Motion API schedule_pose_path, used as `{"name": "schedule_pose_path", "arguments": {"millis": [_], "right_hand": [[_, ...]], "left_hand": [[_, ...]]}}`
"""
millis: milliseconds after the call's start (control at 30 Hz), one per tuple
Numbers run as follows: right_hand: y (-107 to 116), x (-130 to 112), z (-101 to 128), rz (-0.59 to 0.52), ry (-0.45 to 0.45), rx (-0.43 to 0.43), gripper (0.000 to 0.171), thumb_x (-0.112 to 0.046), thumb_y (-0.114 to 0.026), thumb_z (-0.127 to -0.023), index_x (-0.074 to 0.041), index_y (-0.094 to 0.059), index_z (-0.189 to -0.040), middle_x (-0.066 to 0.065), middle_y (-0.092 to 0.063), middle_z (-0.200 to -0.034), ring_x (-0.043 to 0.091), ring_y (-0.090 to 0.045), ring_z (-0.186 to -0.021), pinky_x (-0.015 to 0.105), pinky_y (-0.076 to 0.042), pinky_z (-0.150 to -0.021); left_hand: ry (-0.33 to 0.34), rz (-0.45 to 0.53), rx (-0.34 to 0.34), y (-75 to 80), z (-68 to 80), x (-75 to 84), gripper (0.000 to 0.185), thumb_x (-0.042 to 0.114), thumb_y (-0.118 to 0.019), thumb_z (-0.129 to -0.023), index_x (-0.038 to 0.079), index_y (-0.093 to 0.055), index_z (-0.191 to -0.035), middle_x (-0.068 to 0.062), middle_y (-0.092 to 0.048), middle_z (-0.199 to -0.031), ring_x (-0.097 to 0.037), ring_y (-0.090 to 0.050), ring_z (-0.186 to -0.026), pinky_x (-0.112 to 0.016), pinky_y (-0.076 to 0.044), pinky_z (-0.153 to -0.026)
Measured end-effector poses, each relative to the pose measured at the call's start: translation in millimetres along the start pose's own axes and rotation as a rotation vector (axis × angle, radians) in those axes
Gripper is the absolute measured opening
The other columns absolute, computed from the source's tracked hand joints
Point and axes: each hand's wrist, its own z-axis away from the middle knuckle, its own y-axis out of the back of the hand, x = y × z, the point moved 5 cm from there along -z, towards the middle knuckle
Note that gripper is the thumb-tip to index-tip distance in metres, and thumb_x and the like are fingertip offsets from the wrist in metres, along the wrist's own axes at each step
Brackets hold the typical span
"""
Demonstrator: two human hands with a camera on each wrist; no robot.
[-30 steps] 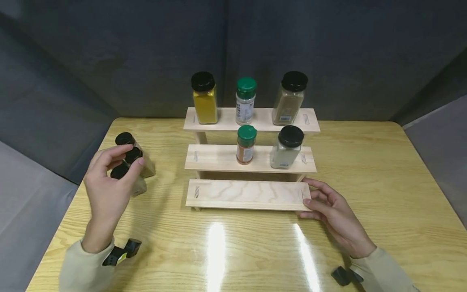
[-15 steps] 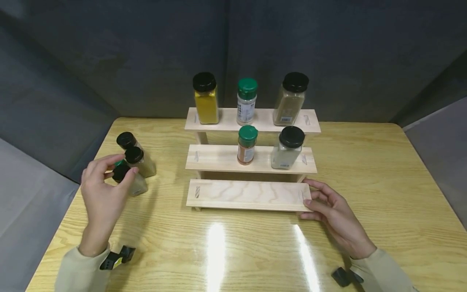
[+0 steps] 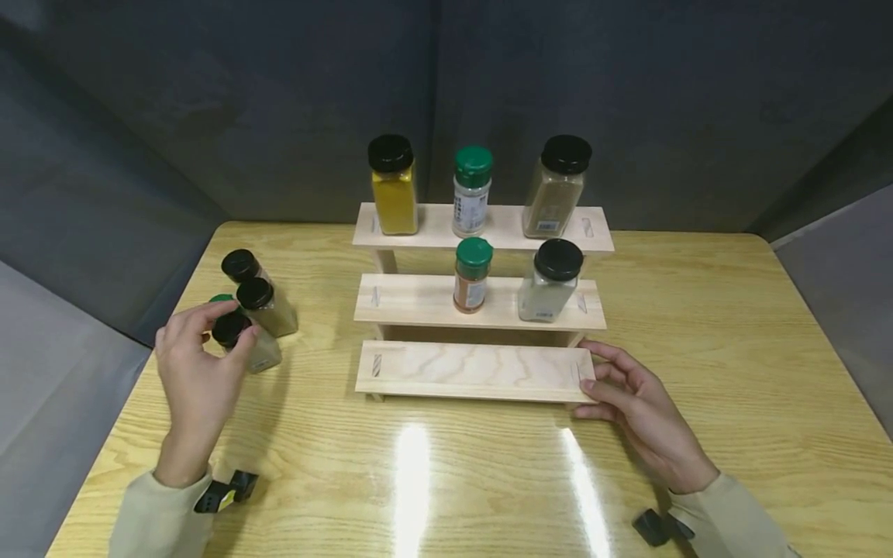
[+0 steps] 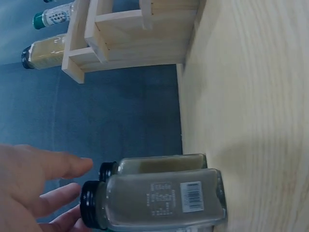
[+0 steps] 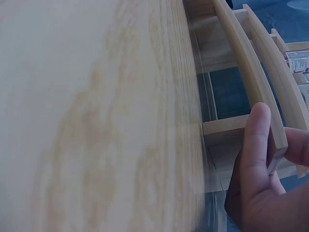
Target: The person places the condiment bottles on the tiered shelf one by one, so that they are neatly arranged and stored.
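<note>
- Head view: a three-step wooden rack (image 3: 481, 370) is standing on the table (image 3: 732, 349), and it is holding five spice jars so far: three on the top step (image 3: 481, 226), two on the middle step (image 3: 418, 302), with the left end of that middle step bare.
- The bottom step (image 3: 474, 372) is carrying nothing at all.
- Four jars are waiting in a cluster on the table, well to the left of the rack: three black-capped and one with a green cap (image 3: 222, 298) peeking out behind.
- The left hand (image 3: 195, 372) is closing around the nearest black-capped jar (image 3: 244, 341), thumb and fingers curling about its cap; the jar is sitting on the table, not yet lifted, so the grasp looks light or just forming.
- The right hand (image 3: 642, 411) is pinching the right end of the bottom step between thumb and fingers, bracing the rack.
- Judging by the count, the filling appears a little over half done, with four jars left to go.
</note>
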Motion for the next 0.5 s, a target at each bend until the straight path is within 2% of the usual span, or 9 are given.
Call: {"name": "schedule_pose_path", "arguments": {"millis": [133,300,500], "right_hand": [[0.1,-0.1,0.0,-0.01,0.007,-0.005,0.051,0.006,-0.065,-0.107,-0.005,-0.048,-0.154,0.01,-0.065,-0.115,0.023,-0.072,-0.097,0.043,-0.069,-0.085],[-0.3,0.0,0.1,-0.021,0.009,-0.014,0.051,0.007,-0.064,-0.107,-0.004,-0.047,-0.153,0.009,-0.066,-0.114,0.022,-0.071,-0.097,0.042,-0.069,-0.085],[-0.5,-0.5,0.3,-0.025,0.009,-0.013,0.05,0.007,-0.064,-0.107,-0.004,-0.048,-0.152,0.01,-0.066,-0.115,0.022,-0.071,-0.098,0.042,-0.069,-0.085]], "left_hand": [[0.016,-0.015,-0.015,-2.7,1.0,-4.2,0.035,-0.011,-0.086,-0.088,-0.012,-0.075,-0.121,-0.031,-0.065,-0.126,-0.027,-0.047,-0.108,-0.029,-0.031,-0.085],[0.038,-0.026,-0.026,-5.0,1.8,-9.9,0.036,-0.012,-0.086,-0.087,-0.012,-0.074,-0.122,-0.031,-0.064,-0.126,-0.045,-0.052,-0.114,-0.029,-0.033,-0.085],[0.044,-0.022,-0.017,-5.8,3.1,-11.8,0.037,-0.012,-0.086,-0.087,-0.011,-0.074,-0.123,-0.03,-0.064,-0.125,-0.043,-0.054,-0.111,-0.026,-0.033,-0.085]]}}
